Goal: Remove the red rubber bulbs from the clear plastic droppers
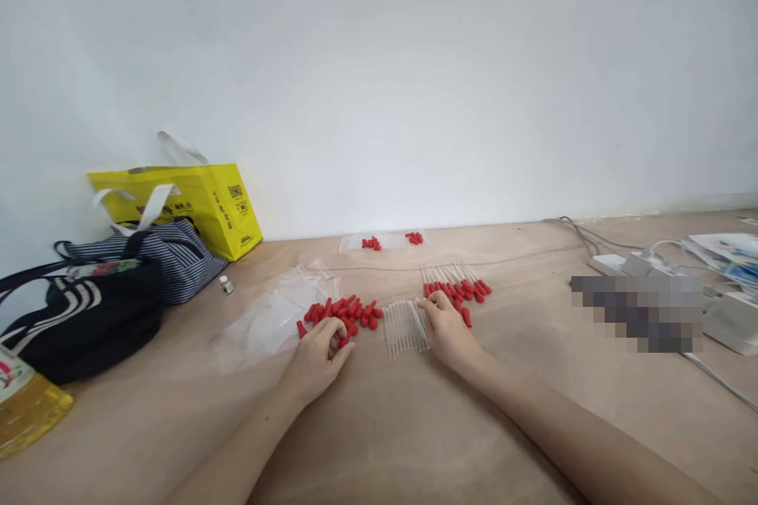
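My left hand (323, 351) is closed at the near edge of a loose pile of red rubber dropper bulbs (337, 308), with a red bulb (345, 339) between its fingers. Slim clear dropper tubes (401, 329) lie side by side in front of me. My right hand (445, 323) pinches one tube (422, 316) by its upper end, at the right side of that row. Behind it lie several tubes with red bulbs fitted (453, 284), their bulbs toward me. The right hand partly hides these.
Clear plastic bags (266, 323) lie left of the bulb pile. Filled bags (384, 241) rest by the wall. A yellow bag (230, 209), striped bag (183, 252), black bag (112, 316) and bottle of yellow liquid (35, 410) stand left. Chargers and cables (651, 264) lie right.
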Demonstrator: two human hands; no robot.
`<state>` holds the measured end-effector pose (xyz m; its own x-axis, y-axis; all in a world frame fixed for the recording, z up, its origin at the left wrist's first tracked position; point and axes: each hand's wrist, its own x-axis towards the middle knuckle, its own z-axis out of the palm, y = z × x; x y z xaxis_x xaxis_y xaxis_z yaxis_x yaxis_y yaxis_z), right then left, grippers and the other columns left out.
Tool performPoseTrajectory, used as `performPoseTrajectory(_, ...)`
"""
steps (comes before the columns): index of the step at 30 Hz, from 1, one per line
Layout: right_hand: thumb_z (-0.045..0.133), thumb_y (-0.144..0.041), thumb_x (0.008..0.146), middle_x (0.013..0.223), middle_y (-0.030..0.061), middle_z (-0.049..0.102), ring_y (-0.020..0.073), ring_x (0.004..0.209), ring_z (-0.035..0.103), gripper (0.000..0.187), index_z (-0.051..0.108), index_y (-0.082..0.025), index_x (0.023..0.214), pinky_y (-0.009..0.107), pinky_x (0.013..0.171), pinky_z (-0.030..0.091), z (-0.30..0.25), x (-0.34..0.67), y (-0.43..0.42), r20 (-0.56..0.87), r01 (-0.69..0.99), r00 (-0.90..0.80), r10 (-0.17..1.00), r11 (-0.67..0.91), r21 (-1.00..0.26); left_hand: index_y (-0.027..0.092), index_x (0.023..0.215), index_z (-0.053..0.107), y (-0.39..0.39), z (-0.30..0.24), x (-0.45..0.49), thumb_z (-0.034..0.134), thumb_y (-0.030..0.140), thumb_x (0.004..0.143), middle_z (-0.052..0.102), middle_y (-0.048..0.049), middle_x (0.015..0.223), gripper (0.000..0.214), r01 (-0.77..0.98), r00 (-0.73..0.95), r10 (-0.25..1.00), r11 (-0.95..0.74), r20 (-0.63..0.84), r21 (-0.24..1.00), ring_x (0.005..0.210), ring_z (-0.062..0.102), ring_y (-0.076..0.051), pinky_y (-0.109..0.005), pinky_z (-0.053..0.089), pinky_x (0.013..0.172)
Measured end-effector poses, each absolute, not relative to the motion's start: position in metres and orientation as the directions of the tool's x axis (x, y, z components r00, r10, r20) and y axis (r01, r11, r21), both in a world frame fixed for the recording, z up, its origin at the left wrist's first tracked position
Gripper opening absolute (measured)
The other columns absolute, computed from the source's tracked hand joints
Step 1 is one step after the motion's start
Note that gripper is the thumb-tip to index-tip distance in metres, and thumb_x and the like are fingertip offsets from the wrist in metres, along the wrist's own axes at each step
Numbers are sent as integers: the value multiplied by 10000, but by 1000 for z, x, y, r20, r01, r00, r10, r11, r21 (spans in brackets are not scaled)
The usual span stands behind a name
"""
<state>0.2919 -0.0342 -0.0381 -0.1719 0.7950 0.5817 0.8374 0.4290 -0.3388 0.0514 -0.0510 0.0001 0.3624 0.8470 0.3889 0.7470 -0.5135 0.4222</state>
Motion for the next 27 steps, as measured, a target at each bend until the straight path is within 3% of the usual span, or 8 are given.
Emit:
performPoseTrajectory(9, 377, 26, 685, 867, 101, 480, 161, 752, 487, 284, 569, -112, 842, 250, 662, 398, -42, 282, -37, 530, 891, -192, 826, 373, -258, 195, 693, 419, -46, 0, 51, 593, 261, 650, 470, 48, 641, 190, 738, 305, 917, -398, 257, 545, 534, 468, -97, -220, 426, 505)
performPoseTrajectory(18, 406, -53, 742, 796, 78, 521, 159, 721, 513, 189, 567, -145, 780, 245, 634, 377, -40, 282, -39, 602, 898, -194, 775, 388, -210, 190, 686, 463, -45, 0, 47, 494, 195, 702, 531, 27, 636, 36, 691, 372, 868, -495, 328, 526, 572, 537, -116, -231, 459, 517)
performPoseTrajectory(22, 440, -168, 783, 757, 74, 559, 178, 721, 531, 154, 593, -168, 774, 263, 612, 347, -22, 301, -33, 595, 949, -87, 799, 248, -193, 183, 690, 476, -41, -6, 46, 473, 177, 706, 530, 16, 664, 16, 684, 349, 845, -525, 406, 506, 586, 548, -117, -240, 478, 538)
performPoseTrajectory(27, 453, -275, 784, 720, 74, 592, 186, 690, 538, 205, 607, -168, 701, 282, 601, 316, -6, 330, -19, 466, 981, 97, 880, -6, -192, 178, 712, 507, -40, -6, 47, 488, 190, 716, 525, 5, 716, 23, 688, 346, 804, -568, 484, 452, 589, 542, -110, -235, 485, 532)
